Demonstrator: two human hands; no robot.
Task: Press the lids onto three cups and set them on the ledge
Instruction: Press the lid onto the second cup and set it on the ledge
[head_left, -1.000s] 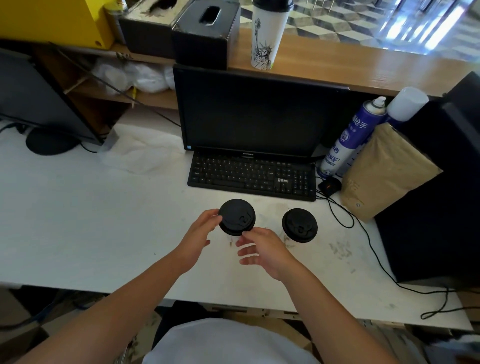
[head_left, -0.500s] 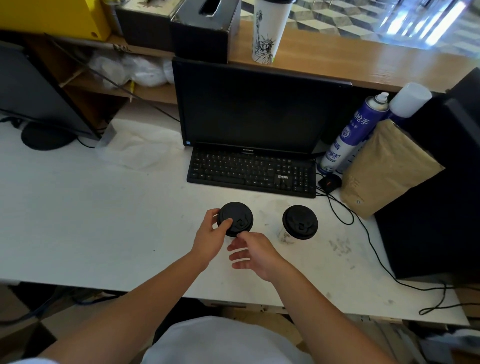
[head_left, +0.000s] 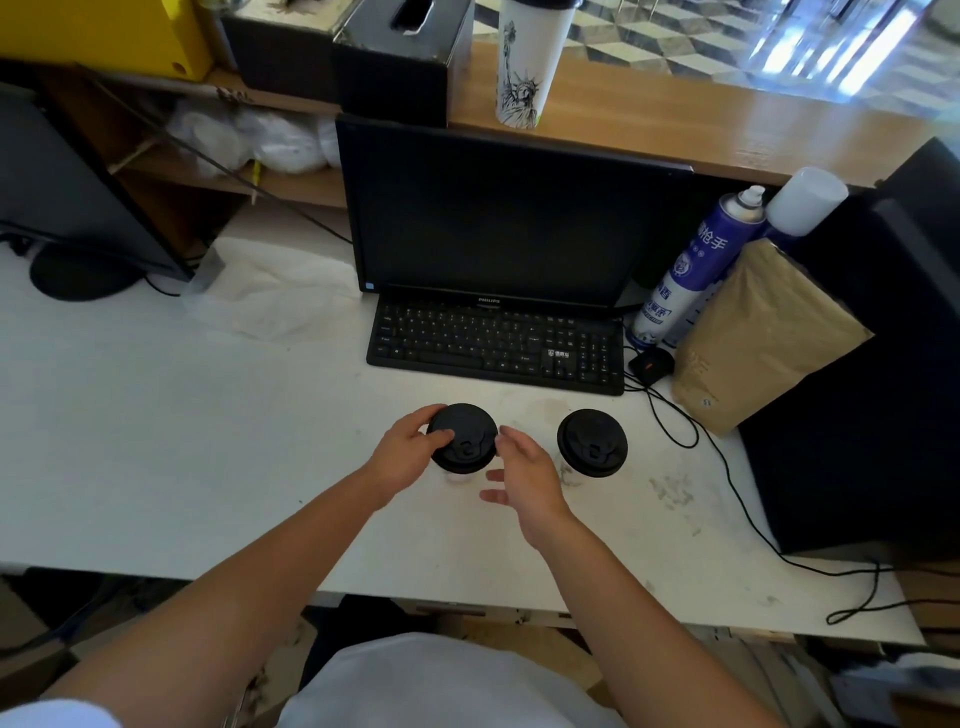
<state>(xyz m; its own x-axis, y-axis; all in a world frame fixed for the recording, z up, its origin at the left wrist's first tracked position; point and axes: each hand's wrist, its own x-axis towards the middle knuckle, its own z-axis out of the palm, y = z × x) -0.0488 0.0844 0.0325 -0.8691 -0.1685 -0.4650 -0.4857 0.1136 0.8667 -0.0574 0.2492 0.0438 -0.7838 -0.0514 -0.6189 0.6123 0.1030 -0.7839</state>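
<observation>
Shop counter: monitor (head_left: 498, 208), keyboard (head_left: 493, 343), customer ledge (head_left: 675, 119).

Beside the keyboard (head_left: 496, 345) of matt black plastic, both lids (head_left: 462, 438) look matt black plastic, the bench (head_left: 156, 441) scuffed white, the ledge (head_left: 675, 119) glossy wood.

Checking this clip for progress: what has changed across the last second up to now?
The left hand has closed over the near cup's lid, fingers now across its rim. The right hand stays open beside it, fingertips at the lid's edge. The second lidded cup on the desk and the cup on the ledge have not moved.
</observation>
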